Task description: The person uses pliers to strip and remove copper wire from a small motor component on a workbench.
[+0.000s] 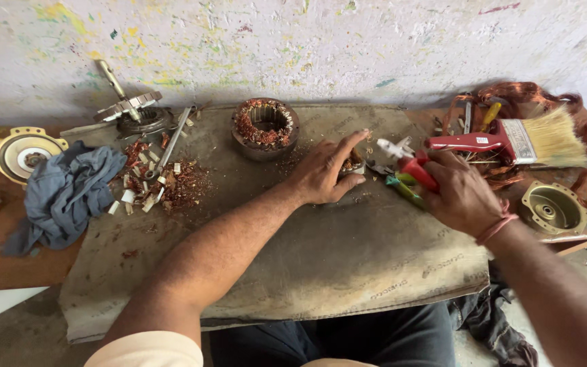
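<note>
Right hand — red-handled pliers, gripped.

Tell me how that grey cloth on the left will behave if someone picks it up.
The grey cloth lies crumpled in soft folds, so it is probably floppy and would drape and sag. It looks thin, likely light. It partly overlaps a round metal cover, so lifting it might drag that slightly.
</note>
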